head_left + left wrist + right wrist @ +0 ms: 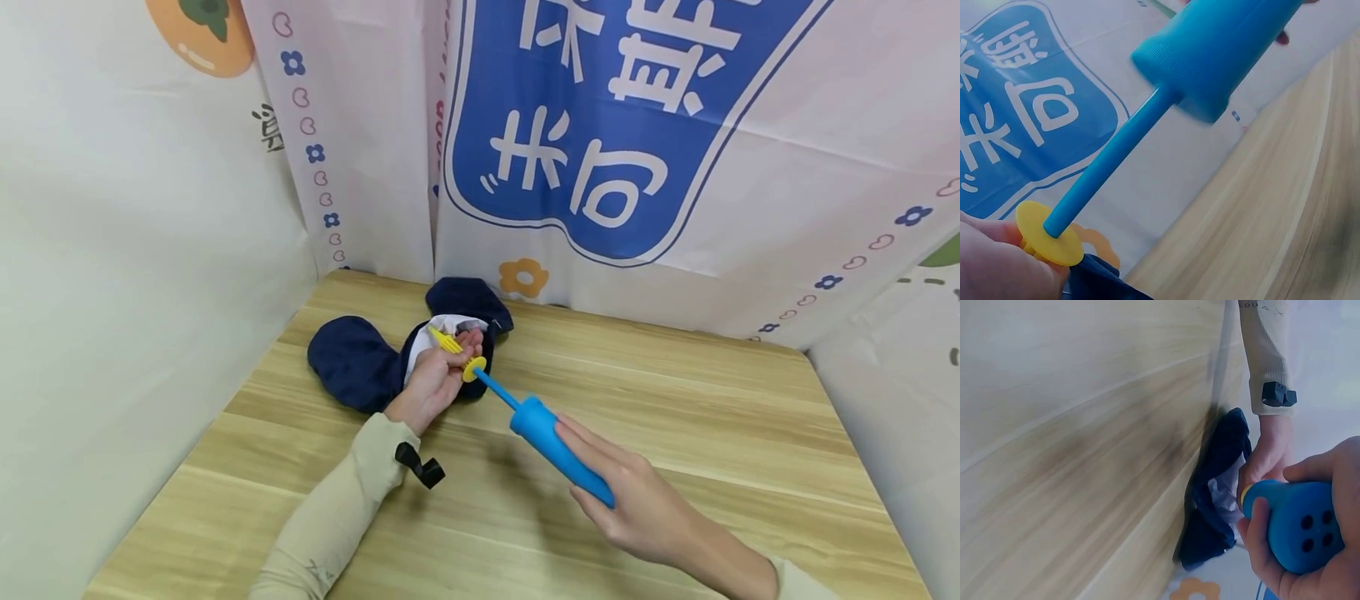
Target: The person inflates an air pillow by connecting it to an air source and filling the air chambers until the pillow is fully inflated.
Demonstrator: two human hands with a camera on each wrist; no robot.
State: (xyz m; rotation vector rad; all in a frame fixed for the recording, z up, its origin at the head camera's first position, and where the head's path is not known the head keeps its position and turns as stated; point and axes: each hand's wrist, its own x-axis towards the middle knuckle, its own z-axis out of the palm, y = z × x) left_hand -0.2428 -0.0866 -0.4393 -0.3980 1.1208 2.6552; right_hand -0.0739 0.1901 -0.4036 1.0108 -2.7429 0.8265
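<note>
In the head view my left hand (435, 379) pinches the yellow nozzle end (448, 342) of a balloon pump just behind its round yellow disc (1047, 232). A thin blue rod (1110, 159) runs from that disc into the thick blue pump barrel (558, 446). My right hand (637, 492) grips the barrel, thumb on one side and fingers on the other. The right wrist view shows several dark holes in the barrel's end. Beneath my left hand lies a navy cloth item (356, 362) with rounded lobes and a white inner part (1225, 487).
A wood-grain table (675, 392) carries everything. Printed white cloth (382, 108) with a blue sign hangs along its back edge, and a pale sheet (112, 250) stands at the left. A small black camera (420, 465) is strapped to my left wrist.
</note>
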